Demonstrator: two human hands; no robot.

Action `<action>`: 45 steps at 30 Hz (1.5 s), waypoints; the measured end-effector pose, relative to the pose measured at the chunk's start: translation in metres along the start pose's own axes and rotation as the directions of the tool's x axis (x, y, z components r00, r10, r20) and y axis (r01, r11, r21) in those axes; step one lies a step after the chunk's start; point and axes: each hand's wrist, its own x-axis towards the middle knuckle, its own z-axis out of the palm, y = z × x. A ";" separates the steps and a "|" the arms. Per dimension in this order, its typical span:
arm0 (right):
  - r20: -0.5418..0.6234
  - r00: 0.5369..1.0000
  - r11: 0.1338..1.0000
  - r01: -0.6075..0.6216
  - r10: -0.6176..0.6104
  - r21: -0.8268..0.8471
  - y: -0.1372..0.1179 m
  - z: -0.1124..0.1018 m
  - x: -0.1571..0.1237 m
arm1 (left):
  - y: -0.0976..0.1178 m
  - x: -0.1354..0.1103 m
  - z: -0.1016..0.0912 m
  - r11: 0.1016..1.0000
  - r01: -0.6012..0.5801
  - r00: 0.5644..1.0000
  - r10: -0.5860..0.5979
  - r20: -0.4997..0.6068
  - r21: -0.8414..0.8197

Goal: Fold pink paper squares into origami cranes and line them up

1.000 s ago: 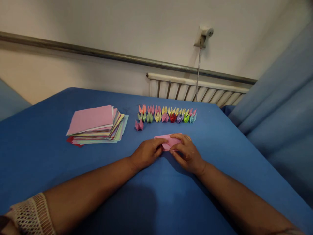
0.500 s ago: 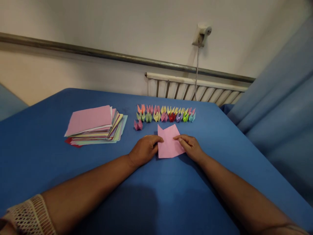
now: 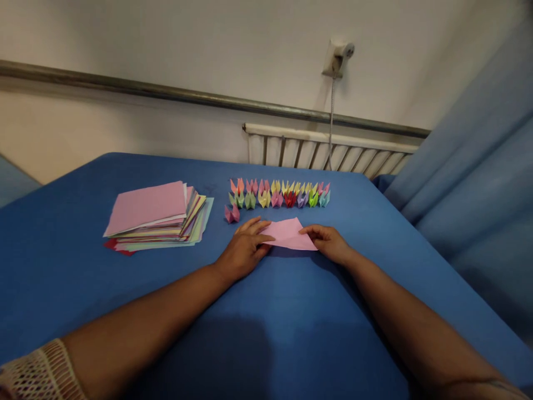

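A sheet of pink paper (image 3: 287,234), partly folded, is held between my two hands over the blue surface. My left hand (image 3: 245,247) grips its left edge, thumb on top and the other fingers stretched beyond the edge or hidden. On the right edge, my right hand (image 3: 327,243) pinches the paper between thumb and fingers. Just beyond stand rows of small folded paper figures (image 3: 290,199) in several colours. One pink folded figure (image 3: 232,214) stands alone in front of them, close to my left fingertips.
To the left lies a thick stack of coloured paper (image 3: 145,208), pink on top. Behind the blue-covered table (image 3: 333,322) are a metal rail (image 3: 187,96), a radiator (image 3: 316,145) and a socket with a plugged-in cord (image 3: 335,58). A blue curtain (image 3: 470,183) hangs at the right.
The pink paper's near part has been folded or tilted up, so it looks much shorter from front to back. My left fingers have spread forward over its left side.
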 end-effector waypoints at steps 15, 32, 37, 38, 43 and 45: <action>-0.131 0.965 0.874 0.144 -0.228 -0.464 -0.001 0.013 0.004 | -0.007 0.005 0.004 0.989 0.137 0.990 -0.136 0.022 -0.057; 0.184 0.970 0.520 0.242 -0.162 -0.819 -0.026 0.057 -0.025 | 0.030 -0.008 0.007 0.972 -0.174 0.928 0.108 0.358 0.159; 0.163 0.983 0.508 0.180 -0.080 -0.842 -0.025 0.058 -0.029 | 0.031 -0.013 0.002 0.972 -0.075 0.917 -0.020 0.399 0.222; 0.150 0.986 0.506 0.163 -0.067 -0.847 -0.025 0.058 -0.029 | 0.030 -0.014 0.001 0.970 -0.054 0.917 -0.046 0.395 0.239; 0.100 0.994 0.500 0.105 -0.038 -0.859 -0.026 0.057 -0.028 | 0.029 -0.012 0.002 0.951 0.036 0.937 -0.139 0.321 0.308; 0.119 0.992 0.493 0.126 -0.045 -0.861 -0.027 0.057 -0.027 | 0.032 -0.008 0.004 0.956 -0.028 0.952 -0.063 0.298 0.292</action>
